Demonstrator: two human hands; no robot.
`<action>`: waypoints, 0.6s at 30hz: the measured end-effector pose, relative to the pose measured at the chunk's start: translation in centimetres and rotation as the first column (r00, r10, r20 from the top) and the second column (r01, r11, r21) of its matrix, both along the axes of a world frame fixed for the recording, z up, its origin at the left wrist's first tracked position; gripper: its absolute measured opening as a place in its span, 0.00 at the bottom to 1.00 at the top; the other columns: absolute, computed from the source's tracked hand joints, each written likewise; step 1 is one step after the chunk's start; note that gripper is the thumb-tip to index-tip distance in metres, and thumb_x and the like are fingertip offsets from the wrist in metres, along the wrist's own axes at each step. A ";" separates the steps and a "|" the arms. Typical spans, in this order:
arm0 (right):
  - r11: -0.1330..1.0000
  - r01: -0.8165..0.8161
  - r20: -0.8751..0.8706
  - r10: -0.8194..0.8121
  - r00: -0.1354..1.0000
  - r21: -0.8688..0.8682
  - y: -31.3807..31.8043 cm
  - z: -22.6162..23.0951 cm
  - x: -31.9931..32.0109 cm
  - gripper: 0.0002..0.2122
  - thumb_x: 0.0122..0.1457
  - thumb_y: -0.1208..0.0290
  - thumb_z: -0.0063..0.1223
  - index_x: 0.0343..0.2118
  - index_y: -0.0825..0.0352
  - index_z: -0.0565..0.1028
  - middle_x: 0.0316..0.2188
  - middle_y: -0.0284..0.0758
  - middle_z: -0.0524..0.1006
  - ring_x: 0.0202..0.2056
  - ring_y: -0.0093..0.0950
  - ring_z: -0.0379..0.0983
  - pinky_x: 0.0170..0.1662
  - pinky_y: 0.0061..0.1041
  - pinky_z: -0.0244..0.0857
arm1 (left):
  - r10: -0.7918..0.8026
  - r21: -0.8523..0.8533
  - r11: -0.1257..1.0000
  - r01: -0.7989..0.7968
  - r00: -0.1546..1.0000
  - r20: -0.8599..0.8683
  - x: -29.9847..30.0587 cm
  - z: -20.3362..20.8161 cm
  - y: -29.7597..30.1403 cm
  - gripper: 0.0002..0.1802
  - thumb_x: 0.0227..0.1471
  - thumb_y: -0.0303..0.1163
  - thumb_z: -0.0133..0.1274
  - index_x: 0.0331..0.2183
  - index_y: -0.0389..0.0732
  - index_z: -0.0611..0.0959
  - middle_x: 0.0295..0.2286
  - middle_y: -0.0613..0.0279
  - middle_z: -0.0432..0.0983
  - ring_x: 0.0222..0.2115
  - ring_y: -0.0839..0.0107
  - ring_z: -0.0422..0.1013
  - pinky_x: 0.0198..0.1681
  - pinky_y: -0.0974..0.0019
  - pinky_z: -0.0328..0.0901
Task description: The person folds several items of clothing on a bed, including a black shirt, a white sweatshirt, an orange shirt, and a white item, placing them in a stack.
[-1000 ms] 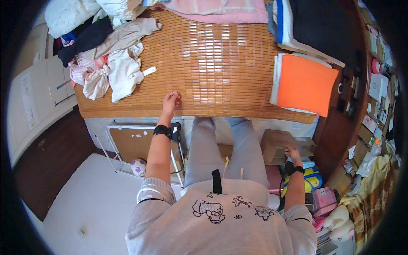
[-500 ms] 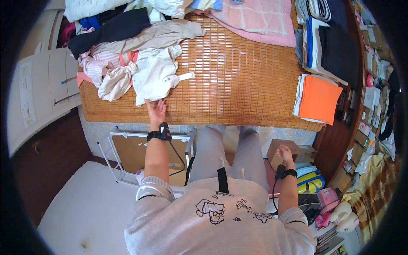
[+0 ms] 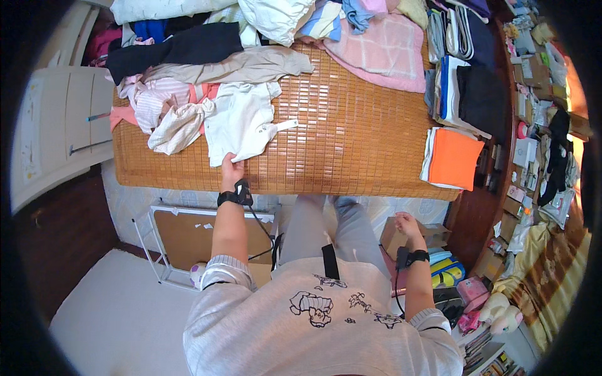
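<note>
My left hand [image 3: 232, 169] is closed on the near edge of a white garment [image 3: 241, 122], thumb on top. That garment lies spread on a brown bamboo mat [image 3: 351, 138], a tab with buttons sticking out at its right. Against its left side rest a crumpled cream cloth [image 3: 179, 128] and a pink striped garment [image 3: 150, 106]. Behind them stretch a beige garment [image 3: 251, 64] and a black one [image 3: 182, 53]. My right hand [image 3: 409, 225] hangs in front of the mat's near edge, away from the clothes, its fingers curled with nothing visible in them.
A folded orange cloth [image 3: 456, 156] sits at the mat's right end, with folded dark clothes [image 3: 483, 94] behind it. A pink checked blanket [image 3: 389, 53] lies at the back. Cardboard boxes [image 3: 394, 241] stand below my right hand. A white-framed folding table [image 3: 207, 232] leans beside my legs.
My left hand has gone from open beside the white garment to gripping its near edge. The view has shifted slightly. My right hand stays curled at about the same place.
</note>
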State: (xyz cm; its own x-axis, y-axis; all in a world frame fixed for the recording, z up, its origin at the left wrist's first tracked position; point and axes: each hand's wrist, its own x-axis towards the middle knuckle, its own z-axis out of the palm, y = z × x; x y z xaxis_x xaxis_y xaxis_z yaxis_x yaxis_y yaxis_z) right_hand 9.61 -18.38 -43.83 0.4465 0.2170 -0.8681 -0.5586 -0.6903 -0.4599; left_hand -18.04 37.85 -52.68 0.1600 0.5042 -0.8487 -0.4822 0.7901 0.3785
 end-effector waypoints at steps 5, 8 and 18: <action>0.962 -0.273 0.145 0.268 0.952 0.014 5.3 2.1 0.0 0.12 0.52 0.68 0.46 0.38 0.68 0.70 0.22 0.29 0.71 0.23 0.20 0.66 0.27 0.18 0.61 | -0.267 0.194 0.943 0.271 0.963 -0.046 -1.2 2.2 0.9 0.18 0.28 0.16 0.46 0.31 0.32 0.70 0.29 0.60 0.68 0.30 0.68 0.66 0.35 0.69 0.63; 0.907 -0.414 0.192 0.420 0.887 -0.069 11.0 6.7 0.0 0.14 0.49 0.70 0.49 0.38 0.71 0.70 0.24 0.34 0.72 0.27 0.20 0.67 0.32 0.19 0.62 | -0.460 0.208 0.851 0.482 0.876 -0.147 -0.5 6.0 0.6 0.23 0.28 0.15 0.49 0.35 0.35 0.71 0.30 0.63 0.69 0.32 0.70 0.65 0.36 0.71 0.60; 0.595 -0.678 0.544 0.428 0.722 0.431 28.7 16.9 -3.7 0.17 0.46 0.68 0.56 0.40 0.68 0.71 0.32 0.36 0.75 0.36 0.23 0.70 0.41 0.21 0.63 | -0.773 0.510 0.399 0.762 0.579 -0.260 7.0 23.0 -6.8 0.51 0.29 0.13 0.53 0.53 0.43 0.43 0.46 0.56 0.58 0.43 0.65 0.61 0.44 0.66 0.60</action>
